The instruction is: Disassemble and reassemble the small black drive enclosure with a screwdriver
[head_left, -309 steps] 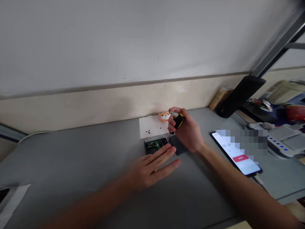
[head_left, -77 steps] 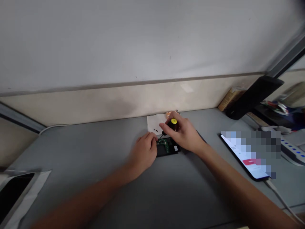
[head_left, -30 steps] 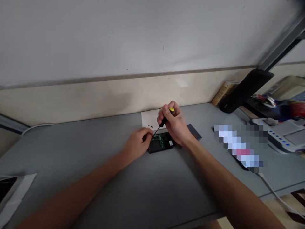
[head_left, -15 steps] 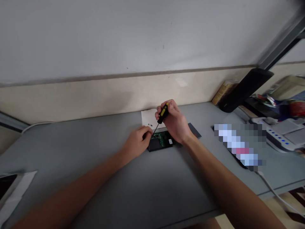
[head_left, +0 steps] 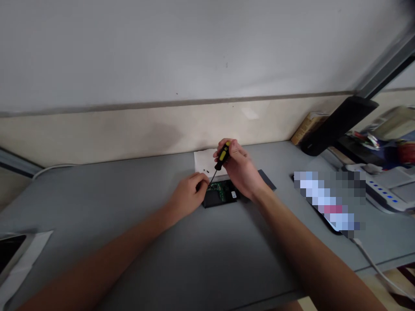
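My right hand [head_left: 238, 168] is closed round a black and yellow screwdriver [head_left: 222, 154], held tilted with its shaft slanting down to the left. The tip meets the upper left part of a small black electronic device [head_left: 212, 198] whose green circuit board [head_left: 222, 190] is exposed. At that same corner the fingers of my left hand [head_left: 189, 192] are pinched together by the tip; whether something small is between them is hidden. Behind the device lies a sheet of white paper [head_left: 201, 160] with a few tiny dark bits, perhaps screws. A dark flat panel [head_left: 267, 179] is partly hidden behind my right wrist.
To the right lie a phone with a blurred screen [head_left: 324, 203] on a white cable [head_left: 368, 255] and a white device with blue lights [head_left: 382, 190]. A black cylinder [head_left: 337, 125] leans by a box [head_left: 308, 127]. The wall [head_left: 145, 134] bounds the grey table [head_left: 129, 181].
The whole view has shifted slightly. Both hands stay at the device, the screwdriver still at its upper left corner, with hardly any change in grip.
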A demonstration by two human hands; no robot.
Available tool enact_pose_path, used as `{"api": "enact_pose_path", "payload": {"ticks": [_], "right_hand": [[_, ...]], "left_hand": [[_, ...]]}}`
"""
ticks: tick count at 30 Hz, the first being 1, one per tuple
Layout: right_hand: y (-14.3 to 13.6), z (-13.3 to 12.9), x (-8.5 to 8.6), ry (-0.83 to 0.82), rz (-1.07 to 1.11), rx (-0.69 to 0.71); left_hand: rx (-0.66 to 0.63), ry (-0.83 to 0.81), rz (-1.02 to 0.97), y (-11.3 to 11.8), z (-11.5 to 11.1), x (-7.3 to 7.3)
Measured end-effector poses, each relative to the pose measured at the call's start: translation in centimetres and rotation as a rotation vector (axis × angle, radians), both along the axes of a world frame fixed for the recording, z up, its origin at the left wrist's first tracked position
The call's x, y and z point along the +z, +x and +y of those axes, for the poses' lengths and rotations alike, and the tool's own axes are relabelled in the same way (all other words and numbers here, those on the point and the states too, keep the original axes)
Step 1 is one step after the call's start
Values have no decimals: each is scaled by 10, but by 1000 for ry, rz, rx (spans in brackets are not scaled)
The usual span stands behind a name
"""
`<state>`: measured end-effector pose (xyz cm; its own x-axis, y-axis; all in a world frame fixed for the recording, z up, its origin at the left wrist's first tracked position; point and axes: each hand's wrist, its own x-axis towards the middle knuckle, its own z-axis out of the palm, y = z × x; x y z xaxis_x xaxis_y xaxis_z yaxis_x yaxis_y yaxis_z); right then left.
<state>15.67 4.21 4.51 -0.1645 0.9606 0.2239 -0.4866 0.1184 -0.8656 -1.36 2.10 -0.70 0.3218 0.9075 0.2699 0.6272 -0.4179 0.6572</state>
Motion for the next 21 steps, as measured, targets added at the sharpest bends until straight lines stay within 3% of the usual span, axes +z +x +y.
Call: {"api": "enact_pose_path", "payload": {"ticks": [10,21], "right_hand": [[-9,-3,2,-68,144,-36],[5,4,0,-15,-11,46]], "left_hand": [[7,-11,25,0,-1,1],[-3,2,14,-1,-1,0]]}}
